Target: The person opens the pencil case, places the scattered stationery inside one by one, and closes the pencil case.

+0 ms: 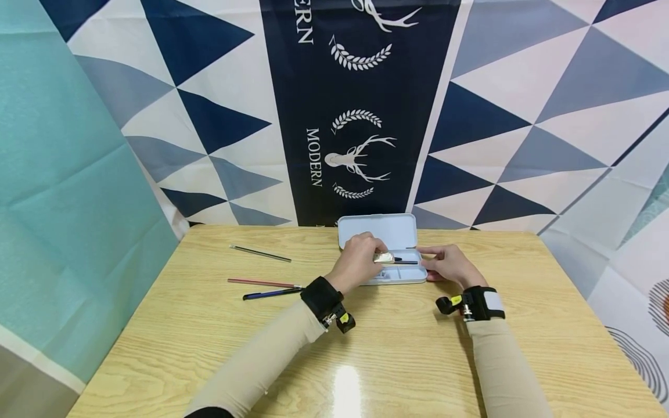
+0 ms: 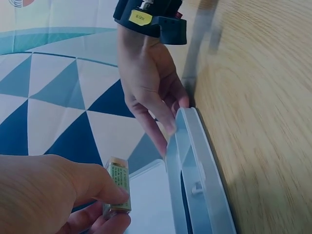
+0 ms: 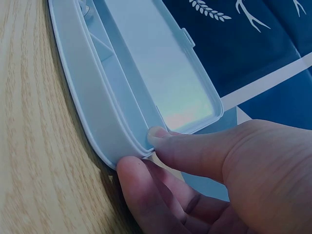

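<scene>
A light blue pencil case point(image 1: 377, 230) lies at the back of the table with its lid raised. Above its tray, my left hand point(image 1: 358, 262) pinches a small block, apparently an eraser point(image 2: 119, 181), with a printed label, between thumb and fingers. The case's right end is gripped by my right hand point(image 1: 450, 265), with the thumb point(image 3: 161, 138) over the rim and fingers outside. In the head view, a dark pen or pencil point(image 1: 406, 262) shows in the tray; my left hand hides part of the case.
Left of the case lie a dark pencil point(image 1: 261, 253), a red pencil point(image 1: 261, 283) and a blue pen point(image 1: 270, 294). Behind the wooden table point(image 1: 397, 348) hangs a patterned cloth point(image 1: 360, 87), close to the raised lid.
</scene>
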Motion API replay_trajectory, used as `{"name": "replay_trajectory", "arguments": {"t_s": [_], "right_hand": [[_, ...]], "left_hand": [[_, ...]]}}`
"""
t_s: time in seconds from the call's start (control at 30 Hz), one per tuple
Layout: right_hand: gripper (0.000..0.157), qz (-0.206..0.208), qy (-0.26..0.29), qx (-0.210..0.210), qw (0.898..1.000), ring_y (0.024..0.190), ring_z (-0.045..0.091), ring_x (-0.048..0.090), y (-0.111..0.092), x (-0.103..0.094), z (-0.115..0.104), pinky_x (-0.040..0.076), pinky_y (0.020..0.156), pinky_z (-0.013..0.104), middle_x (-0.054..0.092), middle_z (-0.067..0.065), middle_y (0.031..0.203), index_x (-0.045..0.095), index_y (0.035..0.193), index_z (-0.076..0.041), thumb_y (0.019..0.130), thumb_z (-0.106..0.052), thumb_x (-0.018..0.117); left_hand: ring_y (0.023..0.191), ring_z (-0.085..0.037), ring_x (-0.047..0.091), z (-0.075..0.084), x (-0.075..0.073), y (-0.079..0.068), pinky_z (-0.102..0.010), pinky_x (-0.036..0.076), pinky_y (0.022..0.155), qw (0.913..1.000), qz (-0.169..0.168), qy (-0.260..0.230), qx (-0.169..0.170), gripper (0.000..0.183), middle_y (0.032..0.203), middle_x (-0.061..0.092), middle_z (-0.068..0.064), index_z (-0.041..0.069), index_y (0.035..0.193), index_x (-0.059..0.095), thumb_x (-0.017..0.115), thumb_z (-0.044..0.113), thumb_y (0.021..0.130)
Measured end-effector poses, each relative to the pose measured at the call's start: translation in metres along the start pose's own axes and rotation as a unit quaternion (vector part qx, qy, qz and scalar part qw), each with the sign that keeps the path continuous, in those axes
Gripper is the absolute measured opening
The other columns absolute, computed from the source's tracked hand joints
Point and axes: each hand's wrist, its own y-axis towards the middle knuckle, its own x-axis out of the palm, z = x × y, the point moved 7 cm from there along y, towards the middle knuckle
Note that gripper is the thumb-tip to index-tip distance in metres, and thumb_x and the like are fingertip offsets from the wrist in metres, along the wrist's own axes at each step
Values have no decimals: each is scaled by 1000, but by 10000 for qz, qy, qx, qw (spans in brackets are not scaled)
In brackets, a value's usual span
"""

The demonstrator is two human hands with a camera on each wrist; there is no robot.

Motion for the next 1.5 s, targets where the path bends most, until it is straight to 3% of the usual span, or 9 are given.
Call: {"name": "replay_trajectory", "arguments": {"t_s": [0.03,0.13,0.23,0.37,0.43,0.67,0.93,1.2,1.5], "right_hand": [[54,2,4,6,10000,66,6,70,0,0,0,62,66,20,66,6,88,56,164,-3,112,-11,68],[55,-4,-16,7,10000,67,6,70,0,-1,0,62,67,20,66,7,90,55,165,-4,112,-11,68],[55,-14,-22,25,10000,67,7,70,-1,-1,0,62,67,20,67,7,91,54,165,-4,112,-12,68],[55,-41,-15,39,10000,67,7,70,-1,-2,0,62,67,20,66,5,88,54,165,-4,113,-12,68],[55,-50,-19,23,10000,67,7,70,-1,-2,0,62,66,20,66,5,86,54,165,-3,112,-11,68],[55,-22,-10,76,10000,66,8,70,1,0,0,62,67,20,65,5,84,55,165,-5,112,-13,69],[54,-24,-68,-24,10000,67,8,71,2,-1,0,62,66,21,65,6,85,55,164,-3,112,-11,68],[55,-42,-14,-31,10000,67,8,72,2,-1,1,63,67,21,66,6,85,55,164,-3,112,-12,69],[55,-58,50,-37,10000,67,7,72,3,-1,1,63,66,21,68,6,84,55,164,-1,112,-10,69]], "left_hand": [[97,-10,71,-2,4,4,-28,60,86,9999,-65,-69,-61,26,103,79,2,15,113,90,88,11,86],[97,-12,72,14,-11,3,-27,60,85,9992,-154,-260,-246,25,104,79,0,13,111,90,88,8,87],[101,-16,74,43,-44,-1,-26,61,89,9965,-429,-412,-582,26,109,80,-5,9,115,89,87,1,91],[106,-17,74,55,-52,1,-25,59,92,9959,-509,-380,-650,25,113,81,-6,8,119,88,85,1,95],[104,-16,73,53,-46,7,-26,59,91,9962,-472,-406,-610,25,112,81,-5,9,117,88,86,2,93],[101,-5,67,13,35,35,-24,56,91,9976,-243,-482,-424,27,108,77,8,22,119,89,90,17,92],[99,-5,65,3,71,34,-20,52,86,9954,-317,-739,-514,33,109,76,6,21,120,89,92,11,88],[97,-4,65,7,84,27,-15,50,82,9988,-209,-343,-288,34,107,79,8,22,122,89,93,12,90],[105,-8,73,16,86,21,-17,55,87,9987,-265,-273,-352,31,111,83,7,22,119,90,89,7,92]]}}
